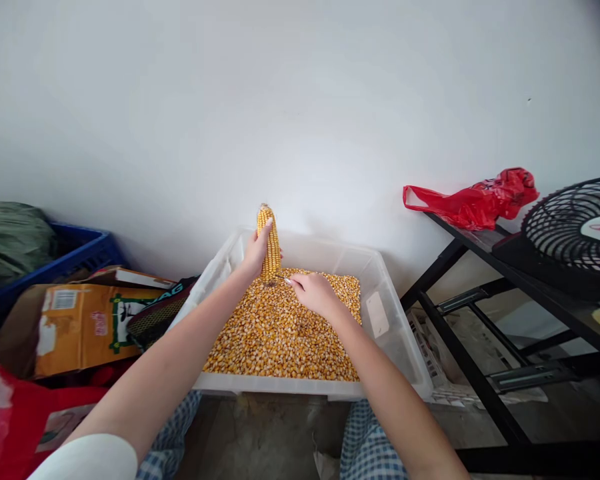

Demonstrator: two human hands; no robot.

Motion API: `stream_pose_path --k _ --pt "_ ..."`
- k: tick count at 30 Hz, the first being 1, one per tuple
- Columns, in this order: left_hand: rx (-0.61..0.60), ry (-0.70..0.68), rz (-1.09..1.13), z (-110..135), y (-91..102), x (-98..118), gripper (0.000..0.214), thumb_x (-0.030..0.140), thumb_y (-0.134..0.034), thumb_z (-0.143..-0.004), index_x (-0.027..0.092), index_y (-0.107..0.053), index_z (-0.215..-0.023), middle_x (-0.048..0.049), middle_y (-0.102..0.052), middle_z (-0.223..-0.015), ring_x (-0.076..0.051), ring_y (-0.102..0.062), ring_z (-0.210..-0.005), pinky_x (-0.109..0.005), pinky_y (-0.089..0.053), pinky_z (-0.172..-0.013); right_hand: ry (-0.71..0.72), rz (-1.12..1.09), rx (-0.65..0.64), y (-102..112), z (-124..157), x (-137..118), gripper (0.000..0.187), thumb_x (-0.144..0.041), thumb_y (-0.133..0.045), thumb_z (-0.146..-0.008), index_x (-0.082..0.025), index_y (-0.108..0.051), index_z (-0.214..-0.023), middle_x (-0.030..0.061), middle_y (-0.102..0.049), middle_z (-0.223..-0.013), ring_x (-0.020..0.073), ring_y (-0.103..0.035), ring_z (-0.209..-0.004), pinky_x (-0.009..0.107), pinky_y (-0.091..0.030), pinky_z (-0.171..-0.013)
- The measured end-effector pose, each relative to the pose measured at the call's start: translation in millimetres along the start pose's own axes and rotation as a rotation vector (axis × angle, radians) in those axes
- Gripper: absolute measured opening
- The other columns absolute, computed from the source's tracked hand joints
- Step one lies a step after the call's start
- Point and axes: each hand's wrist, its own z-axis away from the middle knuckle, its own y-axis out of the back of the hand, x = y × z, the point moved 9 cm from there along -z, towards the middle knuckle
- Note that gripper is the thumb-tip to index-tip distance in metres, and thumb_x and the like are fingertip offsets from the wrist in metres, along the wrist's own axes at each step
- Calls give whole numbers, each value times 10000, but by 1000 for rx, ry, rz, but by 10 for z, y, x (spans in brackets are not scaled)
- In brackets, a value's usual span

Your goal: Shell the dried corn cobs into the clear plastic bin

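Note:
An ear of dried corn [269, 243] stands nearly upright over the bin, with my left hand [258, 252] wrapped around it, thumb along its front. My right hand [314, 292] is closed on a thin dark metal tool [282, 277], whose tip meets the lower end of the ear. The fingers hide the rest of that tool, so its kind cannot be made out. Below both hands, loose corn kernels [285, 340] fill much of a translucent plastic bin [280, 385].
A black metal stand [450, 333] at the right carries a red plastic bag [480, 200] and a black fan [575, 227]. To the left are a cardboard box [85, 327], a blue crate [87, 250] and a red bag [50, 407]. A white wall [300, 113] rises behind the bin.

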Motion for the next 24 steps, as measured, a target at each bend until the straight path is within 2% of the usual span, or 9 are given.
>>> stream_pose_path --k 11,19,24 --pt "12 -17 0 -12 16 11 547 669 -510 -687 182 -463 -931 4 -544 -547 -159 -575 -449 -253 -468 -414 -27 12 25 7 -5 22 372 -356 -297 -937 -227 -645 -915 41 -696 -872 152 -604 -748 238 -316 -648" --pt "0 6 -40 -7 3 -38 574 680 -482 -696 187 -455 -989 3 -546 -561 -158 -571 -442 -257 -458 -406 -47 41 -11 -4 -4 39 373 -356 -307 -935 -219 -650 -887 48 -690 -829 156 -601 -734 239 -312 -636" --pt "-12 20 -38 2 -28 -70 563 676 -497 -687 187 -457 -962 12 -523 -558 -157 -571 -445 -262 -465 -414 -42 38 -18 -27 -13 18 371 -362 -305 -936 -215 -642 -892 54 -691 -852 155 -603 -744 241 -310 -640"
